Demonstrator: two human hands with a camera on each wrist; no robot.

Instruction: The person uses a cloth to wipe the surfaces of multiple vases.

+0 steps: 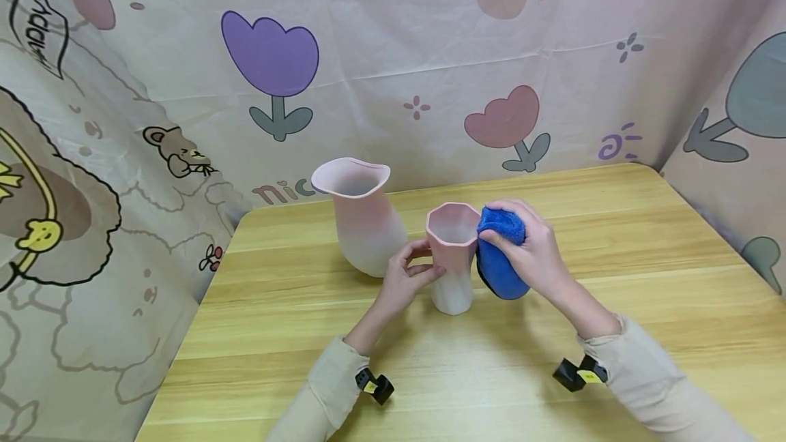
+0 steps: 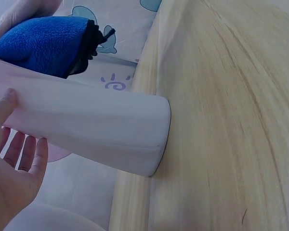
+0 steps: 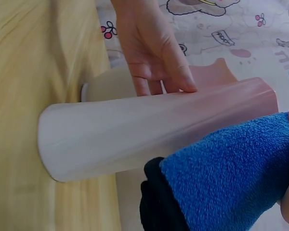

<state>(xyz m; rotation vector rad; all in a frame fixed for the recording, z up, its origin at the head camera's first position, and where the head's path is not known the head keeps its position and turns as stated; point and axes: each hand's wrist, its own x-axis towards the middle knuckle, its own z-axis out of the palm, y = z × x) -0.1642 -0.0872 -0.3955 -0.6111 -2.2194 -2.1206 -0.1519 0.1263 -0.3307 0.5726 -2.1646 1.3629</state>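
Note:
A slim faceted vase (image 1: 452, 278), pink at the top and white below, stands upright on the wooden table. My left hand (image 1: 408, 274) holds its left side, thumb in front and fingers behind, as the left wrist view also shows. In my right hand (image 1: 540, 251) is a folded blue cloth (image 1: 505, 271), pinched near its top between thumb and fingers. The cloth (image 3: 236, 168) lies against the vase's upper right side and has a black edge at its lower end. Behind my left hand stands a wider pink-and-white vase (image 1: 368, 230) with a flared, wavy mouth.
The wooden table (image 1: 276, 340) ends at the back against a printed fabric backdrop (image 1: 393, 39) with flowers and hearts. More of the printed cloth hangs along the left and right sides. A small black camera sits on each wrist.

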